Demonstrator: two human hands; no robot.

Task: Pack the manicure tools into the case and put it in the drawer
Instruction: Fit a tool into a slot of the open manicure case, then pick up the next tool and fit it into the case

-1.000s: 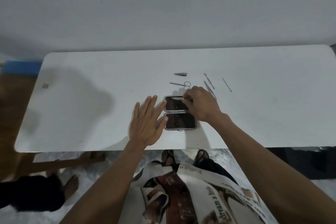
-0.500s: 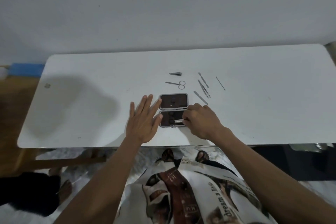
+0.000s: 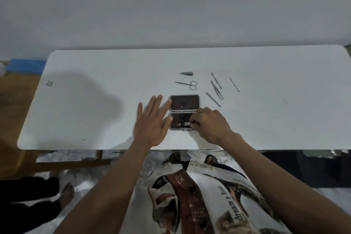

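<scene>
One clipper (image 3: 183, 124) sits in the open case's (image 3: 184, 102) near half, pinched by the right hand (image 3: 209, 124); the left hand (image 3: 152, 122), flat and released, steadies the case on the desk (image 3: 95, 100). Packing seems underway; next, scissors (image 3: 188, 84) beyond the right hand.

The right hand (image 3: 210, 124) covers the near right corner of the open case (image 3: 183, 112), and its curled fingers hide the back end of the small clipper (image 3: 183, 124) lying in the near half — whether the grip pinches it or only touches it cannot be told. The case's dark lining shows loops too dim to make out. The table (image 3: 95, 119) runs out of view at its far right corner. A small mark (image 3: 49, 83) near its left edge is too small to identify.
</scene>
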